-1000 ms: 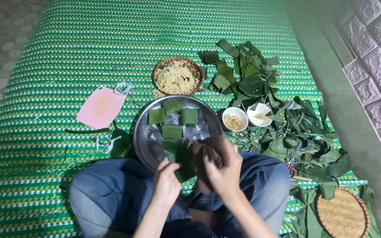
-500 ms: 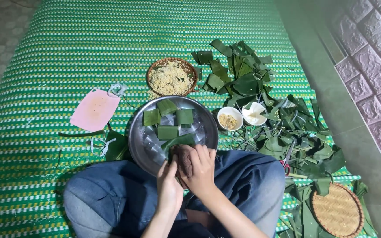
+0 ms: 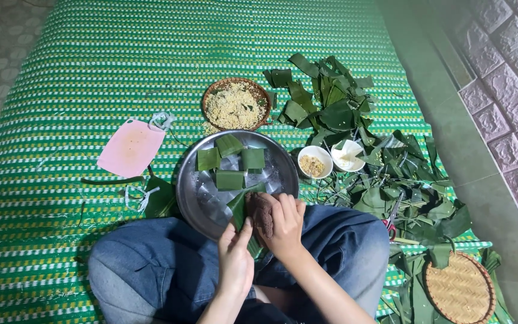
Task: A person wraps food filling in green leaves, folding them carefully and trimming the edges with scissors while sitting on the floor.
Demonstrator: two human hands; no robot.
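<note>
Over the tray (image 3: 190, 180), the left hand (image 3: 235, 259) pinches a leaf (image 3: 238, 206) while the right hand (image 3: 284, 222) grips a brown lump (image 3: 263, 211) (four wrapped parcels (image 3: 229, 179) lie behind).

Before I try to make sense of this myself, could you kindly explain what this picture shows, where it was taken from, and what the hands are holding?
There is no machine here: a person sits cross-legged in jeans on a green woven mat, and a camera worn on their head looks down at their own two hands. The left hand and the right hand together hold a green leaf strip with a brown lump against it. Just ahead is a round metal tray carrying four folded leaf parcels. Beyond lie a basket of pale crumbly filling, two small white bowls, a heap of cut leaves, a pink cutting board and, at lower right, a woven tray.
</note>
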